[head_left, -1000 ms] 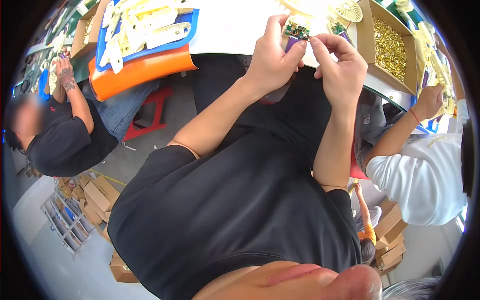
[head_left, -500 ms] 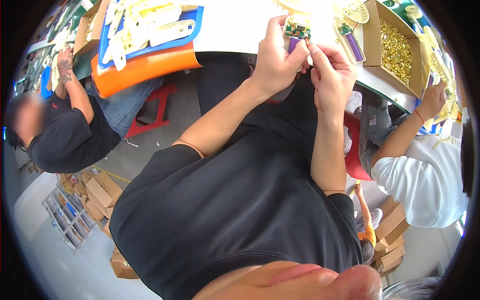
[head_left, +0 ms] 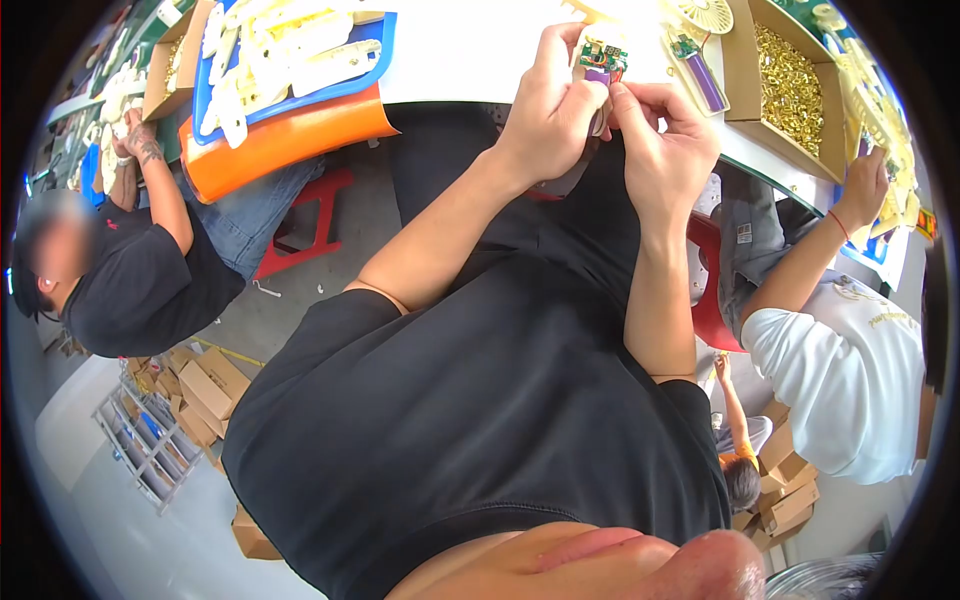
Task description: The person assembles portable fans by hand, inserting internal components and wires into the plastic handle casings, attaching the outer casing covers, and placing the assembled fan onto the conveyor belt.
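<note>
My left hand (head_left: 555, 115) is closed around a cream casing that holds a green circuit board (head_left: 603, 56) and a purple battery (head_left: 597, 76). Thumb and fingers of my right hand (head_left: 663, 135) are pinched at the thin wires beside the battery; whether they grip a wire is too small to tell. To the right on the white table lies a second open casing with its own green board (head_left: 686, 47) and purple battery (head_left: 706, 84). A cream fan grille (head_left: 706, 12) lies above it.
A blue tray (head_left: 385, 55) of cream parts stands at the left, over an orange sheet (head_left: 290, 140). A cardboard box (head_left: 742, 70) at the right holds small gold pieces. Co-workers sit at the left (head_left: 150, 270) and right (head_left: 840, 370).
My right hand has moved in closer to the held casing since one second ago. The second casing, earlier mostly behind that hand, now shows fully.
</note>
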A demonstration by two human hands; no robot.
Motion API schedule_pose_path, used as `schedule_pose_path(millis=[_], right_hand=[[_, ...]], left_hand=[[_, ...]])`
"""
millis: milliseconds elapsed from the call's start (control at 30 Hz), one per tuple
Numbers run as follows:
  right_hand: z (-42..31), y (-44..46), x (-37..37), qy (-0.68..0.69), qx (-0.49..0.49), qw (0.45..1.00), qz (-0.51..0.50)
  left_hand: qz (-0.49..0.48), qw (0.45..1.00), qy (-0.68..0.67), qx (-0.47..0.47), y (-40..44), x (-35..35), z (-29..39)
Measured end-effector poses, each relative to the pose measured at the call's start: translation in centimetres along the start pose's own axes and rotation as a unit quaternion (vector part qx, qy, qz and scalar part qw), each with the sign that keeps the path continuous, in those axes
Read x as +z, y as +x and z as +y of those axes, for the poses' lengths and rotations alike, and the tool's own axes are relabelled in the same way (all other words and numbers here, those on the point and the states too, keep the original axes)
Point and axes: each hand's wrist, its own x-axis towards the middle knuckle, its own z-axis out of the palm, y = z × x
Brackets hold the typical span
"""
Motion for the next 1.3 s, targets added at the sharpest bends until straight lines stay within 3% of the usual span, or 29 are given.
schedule_pose_path(millis=[200,367,500,667,767,900,967,1067,1100,1233,1300], right_hand=[[0.0,0.0,0.2,-0.13,-0.054,0.99,0.029],[-1.1,-0.2,1.0,-0.254,-0.212,0.941,0.069],[-0.8,-0.2,1.3,-0.288,-0.287,0.911,0.063],[-0.3,-0.4,1.0,-0.313,-0.313,0.896,0.033],[0.0,-0.5,0.8,-0.333,-0.326,0.884,0.022],[-0.7,-0.9,0.9,-0.341,-0.321,0.883,-0.012],[-0.1,-1.3,0.2,-0.23,-0.241,0.943,-0.018],[-0.6,-1.4,-0.1,0.008,-0.057,0.998,0.011],[-0.8,-1.2,-0.2,0.097,0.016,0.995,0.027],[-0.9,0.2,-0.8,0.193,0.146,0.97,-0.03],[-0.7,0.6,-0.7,0.206,0.141,0.968,-0.028]], left_hand=[[0.027,0.999,0.027,0.007,-0.2,0.4,-0.7],[0.028,0.996,0.066,0.057,0.3,0.3,-1.6],[0.022,1.0,0.016,0.009,0.4,0.1,-1.4],[0.039,0.997,-0.054,-0.047,0.3,-0.3,-0.3],[0.05,0.999,-0.007,-0.005,0.5,-0.3,-0.1],[0.06,0.995,-0.072,-0.026,0.7,-0.4,-0.5],[0.069,0.996,-0.05,-0.011,1.1,-0.6,-0.9],[0.057,0.989,-0.095,-0.099,0.7,0.2,1.7],[0.063,0.988,-0.1,-0.096,0.7,0.4,1.9],[0.067,0.989,-0.096,-0.089,1.1,1.0,1.8],[0.064,0.992,-0.074,-0.076,1.5,1.3,1.3]])
